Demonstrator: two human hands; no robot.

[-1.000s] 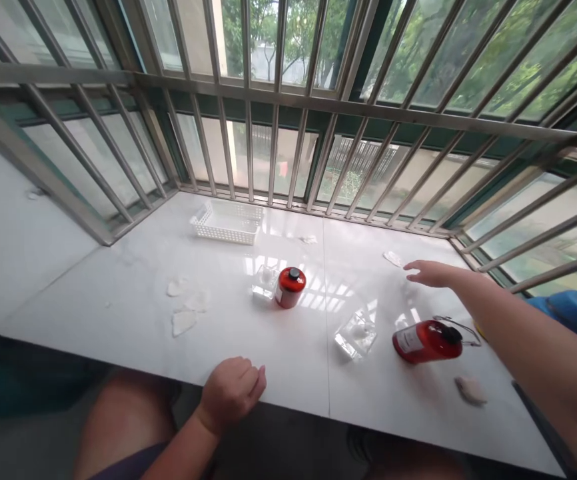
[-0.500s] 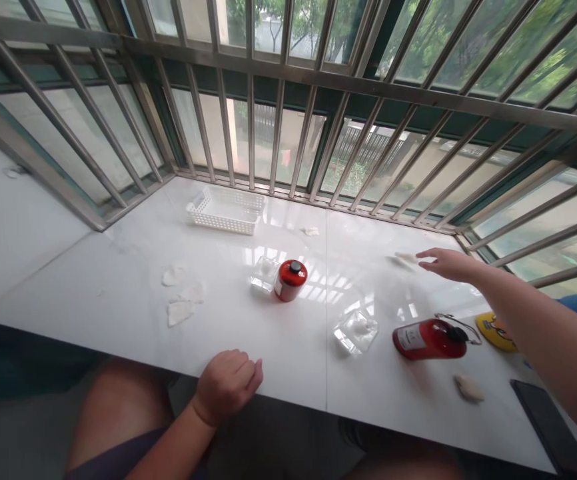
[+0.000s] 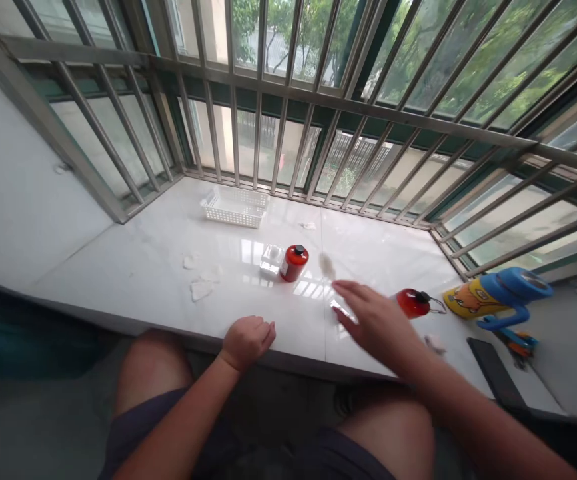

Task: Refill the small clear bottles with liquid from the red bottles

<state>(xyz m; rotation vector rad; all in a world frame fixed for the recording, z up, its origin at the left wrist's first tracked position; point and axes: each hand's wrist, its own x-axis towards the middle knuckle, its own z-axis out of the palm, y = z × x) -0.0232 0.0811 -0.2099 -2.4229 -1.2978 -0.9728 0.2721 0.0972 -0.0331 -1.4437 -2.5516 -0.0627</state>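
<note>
My left hand [image 3: 247,341] rests at the table's front edge, curled into a fist with nothing showing in it. Over the table, my right hand [image 3: 368,320] has its fingers stretched forward and its thumb lower. A blurred whitish cotton-like piece [image 3: 327,265] is at its fingertips and appears held there. A red bottle with a black cap [image 3: 294,263] stands beside a clear square glass dish [image 3: 271,259]. Partly behind my right hand is a second red bottle [image 3: 412,303] with a wire loop. The hand covers most of another glass dish.
Thin torn white pieces [image 3: 202,288] lie at left. A white perforated basket [image 3: 236,210] stands at the back, with a small white scrap [image 3: 307,226] right of it. At right are a yellow-blue flask [image 3: 493,293], a black phone [image 3: 497,373] and a beige lump [image 3: 436,344]. Metal bars line the windows.
My right hand has swept left and closer from the far right side, and the whitish piece has moved with it. The left hand stays a fist. The view has shifted, showing more of the flask.
</note>
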